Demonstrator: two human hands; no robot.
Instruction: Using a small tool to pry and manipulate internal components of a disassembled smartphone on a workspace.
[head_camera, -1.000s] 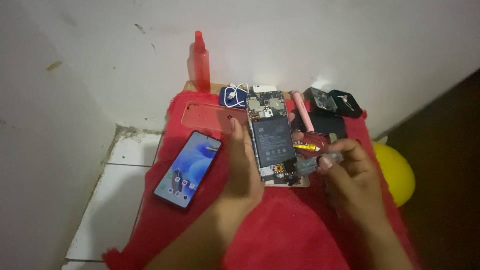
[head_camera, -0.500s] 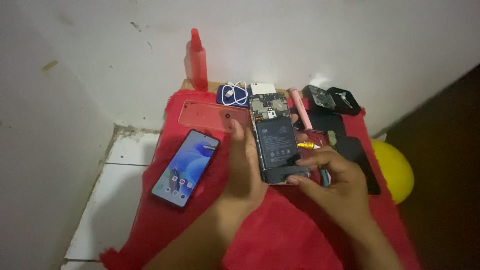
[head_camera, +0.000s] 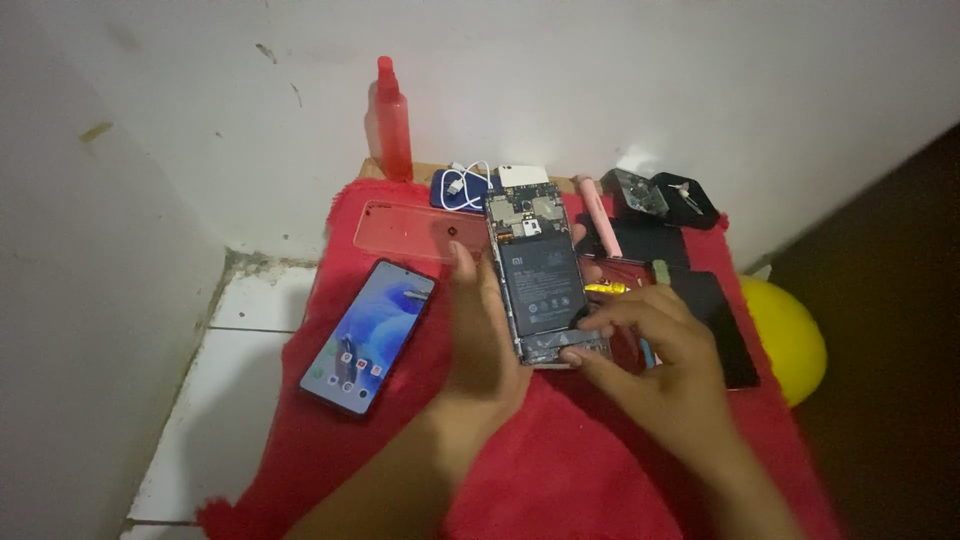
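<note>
One opened phone (head_camera: 540, 280), its back cover off and its dark battery and circuit board exposed, lies lengthwise at the centre of the frame on a red fuzzy cloth (head_camera: 560, 480). The left hand (head_camera: 480, 335) lies flat along the phone's left edge, fingers straight and close together, holding nothing but bracing the phone's side. The right hand (head_camera: 650, 345) sits at the phone's lower right corner, its fingers bent and drawn narrow, the fingertips (head_camera: 578, 355) touching the bottom end of the phone; whether they pinch any small part cannot be told. One second phone (head_camera: 368, 335), intact with its screen lit, lies tilted at centre left, apart from the left hand. One clear reddish phone case (head_camera: 410, 232) lies flat just above the left fingertips. One red spray bottle (head_camera: 392, 120) stands upright against the white wall at upper centre. One blue pouch with a white cable (head_camera: 462, 186) lies just beside the phone's top end. One pink stick-shaped tool (head_camera: 598, 215) lies right of the phone's top. One small yellow-handled tool (head_camera: 606, 289) lies just right of the battery. One dark flat panel (head_camera: 715, 320) lies beyond the right hand. One yellow ball (head_camera: 785, 335) rests at the right edge, off the cloth.
</note>
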